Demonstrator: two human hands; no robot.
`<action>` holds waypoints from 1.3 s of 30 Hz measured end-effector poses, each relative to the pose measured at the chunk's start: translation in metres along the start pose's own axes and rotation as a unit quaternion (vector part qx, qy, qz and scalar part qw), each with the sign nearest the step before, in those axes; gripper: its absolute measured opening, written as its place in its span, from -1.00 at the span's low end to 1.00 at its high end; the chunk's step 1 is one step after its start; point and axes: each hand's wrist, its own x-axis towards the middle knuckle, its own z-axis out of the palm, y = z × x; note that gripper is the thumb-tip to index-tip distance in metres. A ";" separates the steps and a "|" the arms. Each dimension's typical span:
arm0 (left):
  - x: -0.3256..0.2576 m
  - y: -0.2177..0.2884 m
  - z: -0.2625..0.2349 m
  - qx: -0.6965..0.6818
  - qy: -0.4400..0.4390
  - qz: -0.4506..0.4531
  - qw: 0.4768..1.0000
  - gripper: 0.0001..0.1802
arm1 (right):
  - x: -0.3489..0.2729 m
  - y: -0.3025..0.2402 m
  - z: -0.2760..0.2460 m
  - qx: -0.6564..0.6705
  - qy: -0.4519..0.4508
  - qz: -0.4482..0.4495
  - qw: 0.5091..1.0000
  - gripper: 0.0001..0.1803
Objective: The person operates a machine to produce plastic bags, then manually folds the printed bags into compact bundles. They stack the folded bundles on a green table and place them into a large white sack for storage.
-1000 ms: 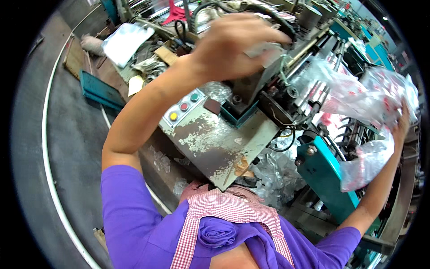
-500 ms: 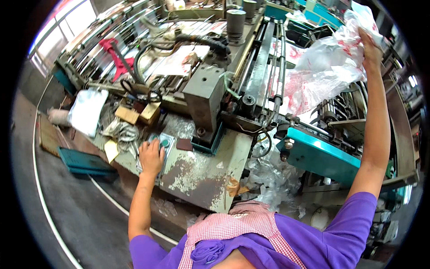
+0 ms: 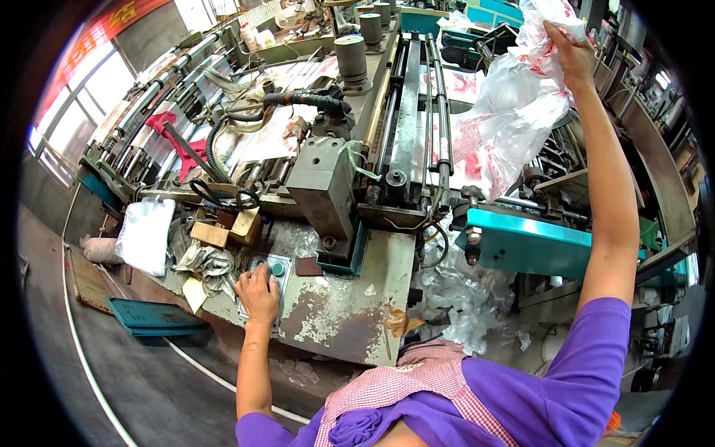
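Left hand [image 3: 258, 292] resting palm-down on a small grey control box with coloured push buttons [image 3: 272, 277], set on the rusted, paint-flaked grey metal machine table [image 3: 350, 305] near the lower middle. Right hand [image 3: 572, 54] raised far to the right, gripping a bunch of thin translucent plastic bags with red print [image 3: 514, 112]. Crumpled clear plastic scraps [image 3: 458, 294] heaped below the teal machine housing [image 3: 532, 246]. Flat white bag stack [image 3: 145, 235] at left.

Worn, rusty metal machine bench [image 3: 350, 313], button panel [image 3: 277, 270] near left, wood blocks [image 3: 210, 234], crumpled rags [image 3: 208, 264], scissors [image 3: 223, 198] farther left.
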 end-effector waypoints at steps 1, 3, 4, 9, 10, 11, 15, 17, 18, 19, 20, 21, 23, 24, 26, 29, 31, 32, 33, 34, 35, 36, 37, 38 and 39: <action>0.001 0.000 -0.002 -0.001 -0.004 -0.001 1.000 -0.61 | -0.004 -0.003 0.004 -0.007 -0.006 -0.013 1.000 -0.75; -0.003 -0.004 0.000 -0.027 0.026 -0.005 0.999 -0.62 | -0.008 -0.005 0.008 -0.015 -0.013 -0.031 0.999 -0.76; -0.005 -0.007 0.003 -0.040 0.041 -0.005 0.998 -0.63 | -0.009 -0.003 0.010 -0.016 -0.012 -0.036 0.999 -0.75; -0.009 -0.026 0.019 -0.210 0.111 -0.095 0.967 -0.64 | -0.020 -0.007 0.012 -0.096 -0.055 -0.075 0.991 -0.71; -0.010 -0.027 0.017 -0.199 0.108 -0.088 0.970 -0.64 | -0.027 -0.020 0.016 -0.158 -0.091 -0.130 0.975 -0.70; -0.011 -0.028 0.017 -0.190 0.105 -0.080 0.973 -0.64 | -0.032 -0.024 0.023 -0.157 -0.090 -0.136 0.974 -0.71; -0.002 -0.022 0.028 -0.202 0.081 -0.067 0.974 -0.65 | -0.030 -0.041 0.002 -0.295 -0.169 -0.193 0.920 -0.75; -0.004 -0.025 0.028 -0.174 0.061 -0.064 0.981 -0.65 | -0.042 -0.061 -0.012 -0.254 -0.161 -0.188 0.935 -0.76; -0.006 -0.029 0.025 -0.159 0.059 -0.063 0.983 -0.65 | -0.049 -0.079 -0.020 -0.245 -0.155 -0.189 0.938 -0.76; -0.004 -0.029 0.025 -0.150 0.059 -0.060 0.985 -0.64 | -0.059 -0.101 -0.035 -0.250 -0.153 -0.190 0.937 -0.76; -0.010 -0.037 0.014 -0.134 0.056 -0.071 0.987 -0.63 | -0.075 -0.118 -0.043 -0.237 -0.153 -0.184 0.941 -0.77; -0.026 -0.060 -0.018 -0.094 0.074 -0.094 0.988 -0.63 | -0.089 -0.124 -0.044 -0.199 -0.150 -0.176 0.952 -0.77; -0.007 -0.040 0.030 -0.163 0.067 -0.071 0.982 -0.62 | -0.124 -0.196 -0.128 -0.293 -0.151 -0.144 0.933 -0.77; -0.003 -0.038 0.034 -0.173 0.062 -0.055 0.982 -0.61 | -0.149 -0.210 -0.163 -0.315 -0.152 -0.108 0.931 -0.77; -0.003 -0.036 0.036 -0.171 0.055 -0.045 0.983 -0.60 | -0.198 -0.238 -0.219 -0.362 -0.165 -0.007 0.918 -0.77; -0.006 -0.045 0.036 -0.179 0.063 -0.040 0.981 -0.58 | -0.285 -0.254 -0.289 -0.409 -0.174 0.196 0.874 -0.77; -0.004 -0.047 0.034 -0.155 0.067 -0.029 0.985 -0.57 | -0.359 -0.245 -0.327 -0.408 -0.173 0.345 0.827 -0.77; -0.006 -0.049 0.039 -0.167 0.066 -0.032 0.983 -0.57 | -0.391 -0.240 -0.334 -0.402 -0.176 0.402 0.804 -0.77; -0.002 -0.052 0.030 -0.165 0.075 -0.029 0.983 -0.57 | -0.430 -0.220 -0.345 -0.377 -0.181 0.457 0.785 -0.77; -0.003 -0.061 0.033 -0.164 0.101 -0.013 0.981 -0.56 | -0.466 -0.206 -0.345 -0.353 -0.190 0.500 0.768 -0.77; 0.000 -0.061 0.035 -0.162 0.130 -0.002 0.978 -0.56 | -0.498 -0.189 -0.339 -0.326 -0.204 0.531 0.755 -0.77; 0.008 -0.039 0.024 -0.101 0.144 0.034 0.984 -0.56 | -0.528 -0.169 -0.330 -0.299 -0.218 0.556 0.744 -0.77; 0.012 -0.013 0.005 -0.040 0.158 0.070 0.984 -0.57 | -0.556 -0.148 -0.316 -0.272 -0.229 0.575 0.737 -0.76; 0.016 0.024 -0.015 -0.047 0.170 0.137 0.975 -0.60 | -0.579 -0.123 -0.300 -0.241 -0.243 0.584 0.736 -0.76; 0.015 0.077 -0.039 -0.205 0.124 0.141 0.961 -0.64 | -0.597 -0.098 -0.283 -0.215 -0.257 0.589 0.735 -0.76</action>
